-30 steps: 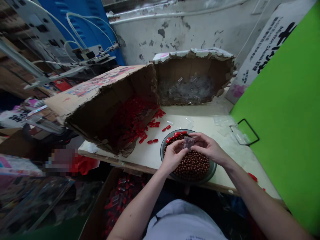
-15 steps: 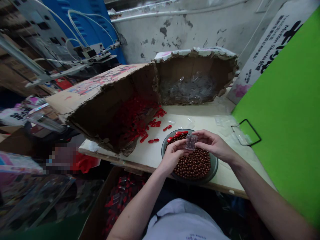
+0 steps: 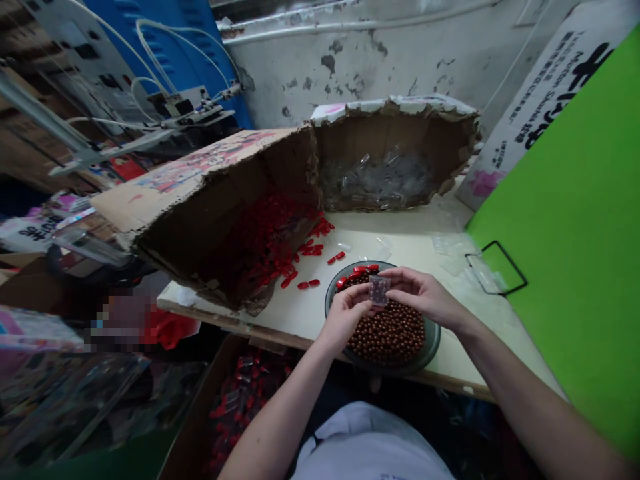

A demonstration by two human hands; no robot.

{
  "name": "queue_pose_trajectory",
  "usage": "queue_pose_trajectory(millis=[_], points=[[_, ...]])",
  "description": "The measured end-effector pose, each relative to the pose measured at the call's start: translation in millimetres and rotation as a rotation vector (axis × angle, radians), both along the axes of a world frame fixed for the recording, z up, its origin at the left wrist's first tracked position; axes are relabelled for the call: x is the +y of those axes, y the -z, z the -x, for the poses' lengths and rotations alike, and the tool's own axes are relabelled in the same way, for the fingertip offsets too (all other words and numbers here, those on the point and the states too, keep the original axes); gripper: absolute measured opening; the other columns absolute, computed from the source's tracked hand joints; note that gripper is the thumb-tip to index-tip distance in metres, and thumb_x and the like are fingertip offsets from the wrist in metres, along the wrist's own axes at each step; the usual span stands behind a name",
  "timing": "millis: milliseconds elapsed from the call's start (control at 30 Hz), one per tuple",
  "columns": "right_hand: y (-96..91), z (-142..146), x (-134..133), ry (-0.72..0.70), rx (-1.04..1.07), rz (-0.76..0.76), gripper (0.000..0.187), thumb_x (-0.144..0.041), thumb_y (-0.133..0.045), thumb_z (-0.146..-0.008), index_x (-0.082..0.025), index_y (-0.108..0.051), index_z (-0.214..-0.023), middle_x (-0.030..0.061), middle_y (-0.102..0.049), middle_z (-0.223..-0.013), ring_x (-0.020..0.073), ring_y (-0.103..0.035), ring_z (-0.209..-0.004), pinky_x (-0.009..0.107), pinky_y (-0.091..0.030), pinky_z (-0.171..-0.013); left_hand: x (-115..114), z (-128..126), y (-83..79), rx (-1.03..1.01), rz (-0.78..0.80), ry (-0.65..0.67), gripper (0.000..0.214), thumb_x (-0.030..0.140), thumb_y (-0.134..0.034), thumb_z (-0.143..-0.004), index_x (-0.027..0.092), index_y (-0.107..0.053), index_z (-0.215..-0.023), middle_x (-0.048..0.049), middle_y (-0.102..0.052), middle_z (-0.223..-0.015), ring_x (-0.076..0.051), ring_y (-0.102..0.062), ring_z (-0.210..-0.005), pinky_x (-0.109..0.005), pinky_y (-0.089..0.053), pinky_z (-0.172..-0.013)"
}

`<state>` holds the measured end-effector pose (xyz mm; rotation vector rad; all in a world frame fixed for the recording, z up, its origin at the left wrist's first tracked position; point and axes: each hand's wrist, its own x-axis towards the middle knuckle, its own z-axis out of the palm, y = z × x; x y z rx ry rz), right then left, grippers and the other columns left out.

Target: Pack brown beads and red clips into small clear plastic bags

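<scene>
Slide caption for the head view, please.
Small clear container in left hand and right hand, over bowl of brown balls.

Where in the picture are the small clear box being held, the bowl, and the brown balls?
Clear box (image 3: 379,291), head view: side facing the camera.
Bowl (image 3: 433,337), head view: inner wall at right.
Brown balls (image 3: 389,335), head view: middle of the pile.

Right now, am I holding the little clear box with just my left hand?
No, the left hand and the right hand both grip the clear box over the bowl of brown beads.
</scene>
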<state>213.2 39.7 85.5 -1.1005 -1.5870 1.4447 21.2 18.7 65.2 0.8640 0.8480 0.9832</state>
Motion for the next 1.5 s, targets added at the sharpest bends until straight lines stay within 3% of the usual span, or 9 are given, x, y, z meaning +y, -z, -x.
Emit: queue_pose_trajectory(millis=[267,433,533,833,1100,1200,1300,1400,1500], points=[[34.0,13,-5,-0.073,-0.148,-0.11,0.031,-0.028,-0.061,-0.084,-0.023,-0.061,-0.115,0.005,-0.071,-0.107,0.0193,-0.068,-0.096,0.036,-0.054,-0.088,-14,13,27.8,0.107,-0.059,-0.097,0.031,0.027,-0.071,-0.074,0.015,-0.071,-0.103,-0.0106,-0.073,-0.106,-0.022,-0.067,-0.098,-0.032,-0.051,-0.087],[70.9,8,17,0.143,-0.558,-0.384,0.021,-0.023,-0.055,-0.086,-0.023,-0.066,-0.104,0.0051,-0.072,-0.103,0.0215,-0.068,-0.093,0.039,-0.053,-0.088,-35,40,49.1,0.213,-0.089,-0.211,0.023,0.027,-0.066,-0.08,0.016,-0.071,-0.1,-0.0093,-0.073,-0.106,-0.021,-0.067,-0.1,-0.033,-0.048,-0.095],[84.6,23,38,0.186,-0.606,-0.474,0.022,-0.021,-0.051,-0.088,-0.021,-0.067,-0.104,0.0089,-0.068,-0.108,0.0242,-0.063,-0.101,0.043,-0.047,-0.094,-40,47,49.5,0.208,-0.062,-0.261,0.024,0.027,-0.068,-0.079,0.015,-0.071,-0.099,-0.0094,-0.073,-0.105,-0.02,-0.067,-0.098,-0.032,-0.049,-0.093],[99.3,75,71,-0.011,-0.674,-0.594,0.013,-0.027,-0.068,-0.08,-0.02,-0.069,-0.091,0.0099,-0.07,-0.095,0.0275,-0.057,-0.098,0.044,-0.041,-0.091,-41,48,42.4,0.157,-0.042,-0.3,0.029,0.029,-0.07,-0.077,0.016,-0.07,-0.104,-0.0091,-0.073,-0.105,-0.02,-0.067,-0.097,-0.033,-0.049,-0.093],[80.4,50,45,0.048,-0.596,-0.547,0.02,-0.031,-0.057,-0.088,-0.019,-0.067,-0.101,0.0091,-0.071,-0.104,0.0253,-0.062,-0.1,0.041,-0.044,-0.092,-35,47,33.9,0.143,-0.055,-0.319,0.031,0.031,-0.071,-0.077,0.016,-0.07,-0.104,-0.0094,-0.072,-0.107,-0.019,-0.066,-0.098,-0.032,-0.049,-0.091],[73.7,29,22,0.057,-0.439,-0.358,0.028,-0.038,-0.049,-0.092,-0.021,-0.066,-0.106,0.0058,-0.072,-0.104,0.0208,-0.067,-0.092,0.034,-0.051,-0.082,-31,41,28.1,0.141,-0.08,-0.27,0.03,0.032,-0.068,-0.079,0.017,-0.069,-0.105,-0.0091,-0.071,-0.107,-0.019,-0.065,-0.096,-0.03,-0.05,-0.088],[70.3,13,3,0.088,-0.357,-0.159,0.028,-0.044,-0.057,-0.086,-0.021,-0.069,-0.094,0.0046,-0.073,-0.091,0.0213,-0.067,-0.082,0.033,-0.053,-0.074,-27,32,26.7,0.124,-0.063,-0.184,0.032,0.035,-0.065,-0.081,0.017,-0.066,-0.108,-0.0086,-0.068,-0.107,-0.017,-0.065,-0.087,-0.029,-0.052,-0.08],[58.9,8,-11,0.182,-0.216,-0.02,0.032,-0.047,-0.058,-0.085,-0.021,-0.068,-0.101,0.0051,-0.072,-0.094,0.0198,-0.066,-0.076,0.032,-0.054,-0.065,-26,19,25.6,0.119,-0.048,-0.093,0.034,0.036,-0.062,-0.083,0.018,-0.062,-0.112,-0.0082,-0.065,-0.107,-0.015,-0.064,-0.081,-0.027,-0.052,-0.071],[40.7,11,-19,0.181,-0.097,-0.019,0.032,-0.046,-0.06,-0.084,-0.022,-0.068,-0.104,0.0055,-0.071,-0.102,0.0203,-0.067,-0.083,0.032,-0.055,-0.068,-27,8,22.4,0.147,-0.08,-0.026,0.034,0.036,-0.06,-0.084,0.019,-0.06,-0.113,-0.0054,-0.061,-0.1,-0.013,-0.059,-0.076,-0.023,-0.05,-0.065]])
